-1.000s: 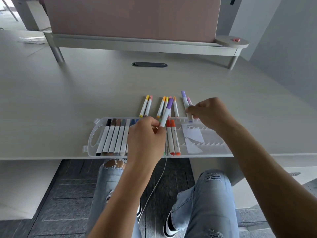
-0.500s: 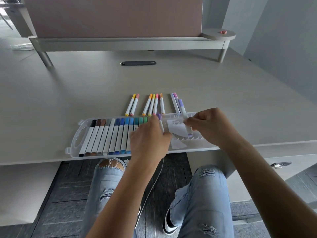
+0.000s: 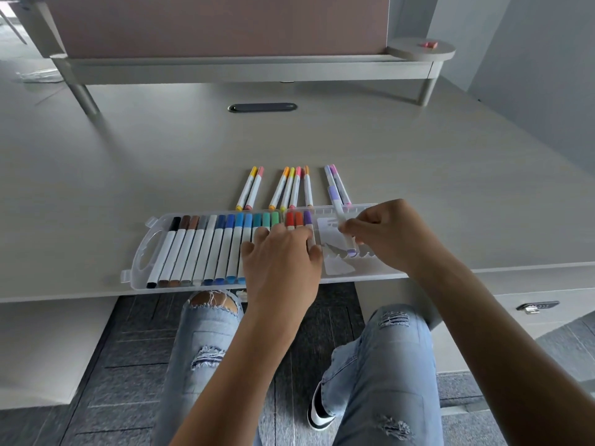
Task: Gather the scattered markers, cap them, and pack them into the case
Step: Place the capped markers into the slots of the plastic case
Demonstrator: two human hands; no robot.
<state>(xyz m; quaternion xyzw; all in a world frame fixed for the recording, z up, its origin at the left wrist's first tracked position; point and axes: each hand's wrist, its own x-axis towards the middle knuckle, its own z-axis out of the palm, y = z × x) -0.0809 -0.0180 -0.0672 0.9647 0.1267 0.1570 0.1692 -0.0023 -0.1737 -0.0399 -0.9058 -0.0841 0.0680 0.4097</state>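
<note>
- A pale wood-grain desk [image 3: 161, 162] carries a clear plastic case [image 3: 141, 252] at its near edge, filled along its left side with capped markers [image 3: 206, 249].
- The left hand [image 3: 283, 262] lies flat, fingers pressing markers in the case.
- The right hand [image 3: 389, 236] pinches a lilac marker [image 3: 338, 207] over the case's right side.
- Eight loose markers [image 3: 289, 188] lie on the desk just behind the case.
- A raised shelf [image 3: 244, 67] and mauve partition [image 3: 219, 24] back the desk; grey carpet [image 3: 122, 397] lies below.

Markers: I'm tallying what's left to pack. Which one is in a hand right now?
The lilac-capped marker, pinched by the right hand over the case; the others lie slotted or loose.
</note>
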